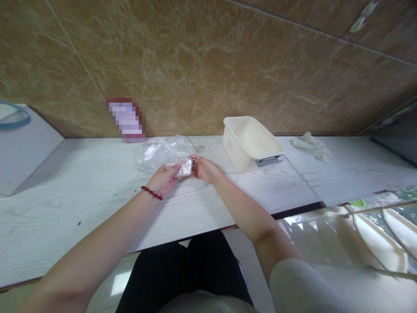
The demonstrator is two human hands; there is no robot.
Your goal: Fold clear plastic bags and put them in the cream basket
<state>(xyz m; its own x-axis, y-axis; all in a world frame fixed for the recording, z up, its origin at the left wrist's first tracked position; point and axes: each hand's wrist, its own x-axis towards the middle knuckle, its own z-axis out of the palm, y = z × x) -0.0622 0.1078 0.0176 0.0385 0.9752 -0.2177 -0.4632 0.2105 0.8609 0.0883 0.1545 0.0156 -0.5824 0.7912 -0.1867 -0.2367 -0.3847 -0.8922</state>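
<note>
Clear plastic bags [167, 150] lie crumpled on the white wood-grain table [107, 191] in front of me. My left hand [165, 178], with a red bead bracelet on its wrist, is closed on a small folded clear plastic bag [185, 166], thumb on top. At the right end of that bag, the bent fingers of my right hand [202, 168] grip its edge. Whether anything is inside the bag I cannot make out. A cream plastic bin [233, 150] stands just right of my right hand, against the wall.
A pixelated red and white item [127, 119] leans on the brown marbled wall [182, 65]. At the left stands a white box [29, 148] with a blue ring on it. Crumpled pale plastic [311, 145] lies right of the bin. Cream trays [379, 241] sit in a rack below right.
</note>
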